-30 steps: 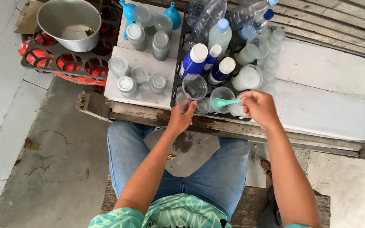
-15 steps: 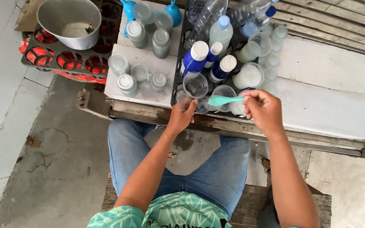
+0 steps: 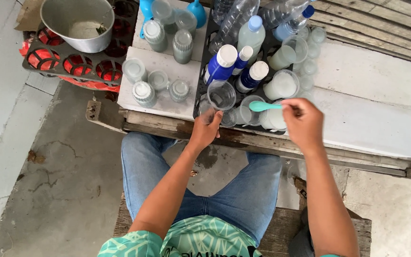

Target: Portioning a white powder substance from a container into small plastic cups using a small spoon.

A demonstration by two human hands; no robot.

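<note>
Turquoise plastic makes up the small spoon [image 3: 264,106], which is pinched by its handle in the fingers of the right hand [image 3: 303,122]; its bowl points left and is held level over a clear cup [image 3: 252,108] at the near edge of a black tray [image 3: 199,90]. A second clear plastic cup [image 3: 207,115], small and see-through, is gripped by the left hand [image 3: 206,129], whose fingers are wrapped around its lower part at the tray's front left corner. Just behind it a taller clear cup [image 3: 221,95] stands open, with blue bottles [image 3: 220,64] with white caps behind that, and cups of cloudy white liquid [image 3: 281,85] to the right.

Compared with half a second ago, the spoon has been carried a little to the right and away from the body, so that its bowl now lies above the cup beside the milky ones rather than near the left hand. The left hand and its cup have hardly shifted.

Both forearms are stretched forward from the body over the knees, the left one angled inward, the right one nearly straight with the wrist bent slightly to the left. A metal bowl [image 3: 78,21] sits on a dark crate [image 3: 72,66] at far left.
</note>
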